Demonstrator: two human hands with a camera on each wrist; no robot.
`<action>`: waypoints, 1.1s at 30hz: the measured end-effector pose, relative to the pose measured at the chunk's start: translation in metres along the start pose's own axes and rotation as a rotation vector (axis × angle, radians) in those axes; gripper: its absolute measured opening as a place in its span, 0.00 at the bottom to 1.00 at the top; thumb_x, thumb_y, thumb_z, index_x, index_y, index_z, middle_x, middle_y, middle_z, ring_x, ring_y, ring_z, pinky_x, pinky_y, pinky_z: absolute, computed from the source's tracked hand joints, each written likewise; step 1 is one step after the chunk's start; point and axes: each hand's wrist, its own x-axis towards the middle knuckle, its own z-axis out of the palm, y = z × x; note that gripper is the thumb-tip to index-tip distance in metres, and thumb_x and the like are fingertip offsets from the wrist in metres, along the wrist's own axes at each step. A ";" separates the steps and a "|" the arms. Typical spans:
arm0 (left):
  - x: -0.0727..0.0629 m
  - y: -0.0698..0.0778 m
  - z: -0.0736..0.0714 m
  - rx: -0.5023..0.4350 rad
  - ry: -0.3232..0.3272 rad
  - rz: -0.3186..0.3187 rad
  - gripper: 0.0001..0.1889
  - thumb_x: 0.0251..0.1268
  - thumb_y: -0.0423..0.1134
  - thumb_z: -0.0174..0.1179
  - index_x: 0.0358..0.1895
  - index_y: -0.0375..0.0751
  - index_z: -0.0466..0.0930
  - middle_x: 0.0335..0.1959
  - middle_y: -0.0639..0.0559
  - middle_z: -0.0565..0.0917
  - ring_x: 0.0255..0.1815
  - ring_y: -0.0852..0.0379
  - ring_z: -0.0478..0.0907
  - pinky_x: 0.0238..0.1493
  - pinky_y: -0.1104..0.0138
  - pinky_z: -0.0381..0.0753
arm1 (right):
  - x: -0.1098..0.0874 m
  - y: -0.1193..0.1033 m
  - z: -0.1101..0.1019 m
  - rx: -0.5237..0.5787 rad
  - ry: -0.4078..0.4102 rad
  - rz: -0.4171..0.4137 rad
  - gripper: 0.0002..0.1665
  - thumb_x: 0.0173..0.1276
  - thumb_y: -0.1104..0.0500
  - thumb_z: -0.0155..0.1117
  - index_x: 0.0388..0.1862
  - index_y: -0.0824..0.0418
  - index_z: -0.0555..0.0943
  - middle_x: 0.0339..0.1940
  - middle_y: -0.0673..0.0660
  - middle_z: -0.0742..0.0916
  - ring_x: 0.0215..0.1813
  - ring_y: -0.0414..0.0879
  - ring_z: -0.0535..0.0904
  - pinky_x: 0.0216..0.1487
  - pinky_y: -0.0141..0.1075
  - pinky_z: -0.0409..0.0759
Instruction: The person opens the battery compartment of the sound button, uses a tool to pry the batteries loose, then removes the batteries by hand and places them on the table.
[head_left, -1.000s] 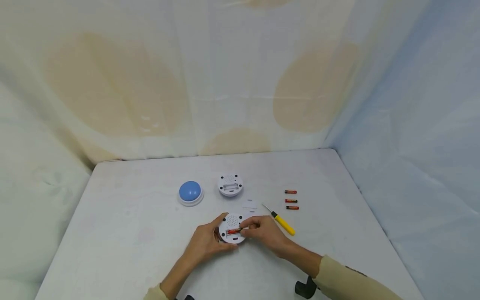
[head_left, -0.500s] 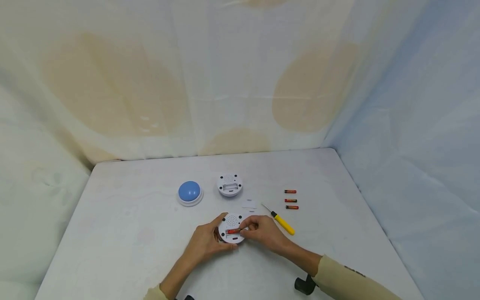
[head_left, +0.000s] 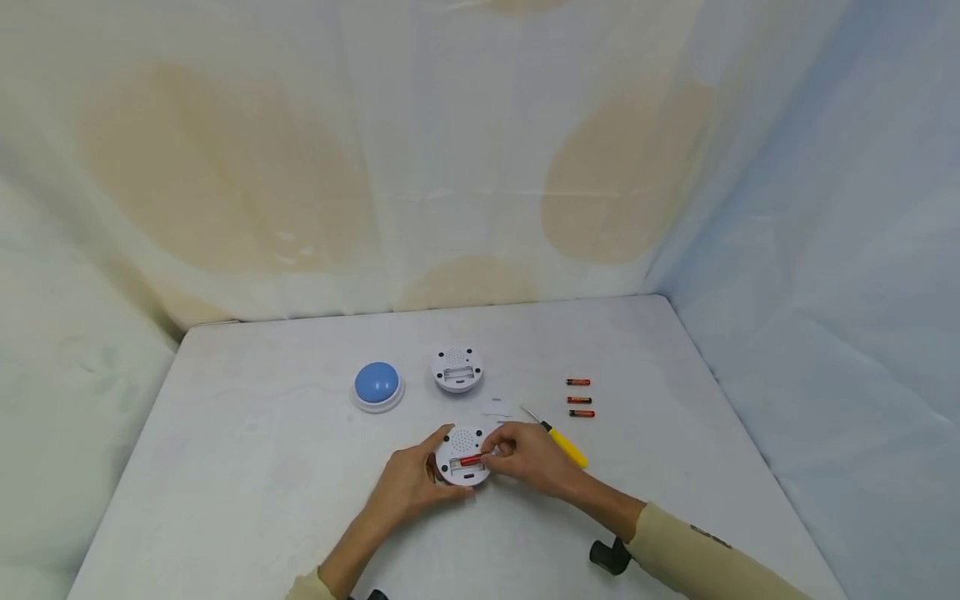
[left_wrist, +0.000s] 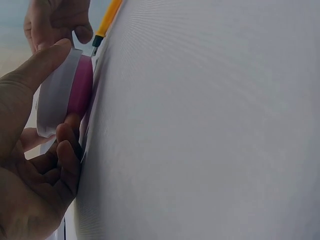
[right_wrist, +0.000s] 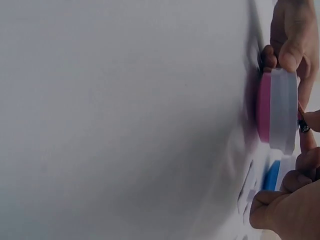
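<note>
Nearest the wearer, two tan sleeves come up over the table, with a black mount at the right wrist. Just beyond, at the middle of the table, the left hand grips a round light by its rim, thumb on the near side and fingers curled round the left and far sides. The light is upside down, white base up and pink dome below; I cannot tell whether the dome touches the table. The right hand pinches a red battery by its right end, over the slot in the base; that end tilts up.

Just past the right hand lies a yellow screwdriver, tip pointing away and left. Left of the tip is a thin white cover. Three batteries lie in a column to the right. Farther off sit a blue light, dome up, and an upturned light with its slot showing. Behind the table hangs a pale sheet with tan spots.
</note>
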 end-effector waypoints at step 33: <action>0.005 -0.003 -0.011 -0.054 -0.041 -0.068 0.53 0.39 0.66 0.78 0.74 0.53 0.68 0.23 0.60 0.74 0.24 0.64 0.68 0.28 0.69 0.67 | -0.048 0.113 -0.113 -0.130 0.189 0.244 0.15 0.68 0.51 0.69 0.42 0.61 0.87 0.26 0.51 0.80 0.32 0.45 0.72 0.31 0.33 0.71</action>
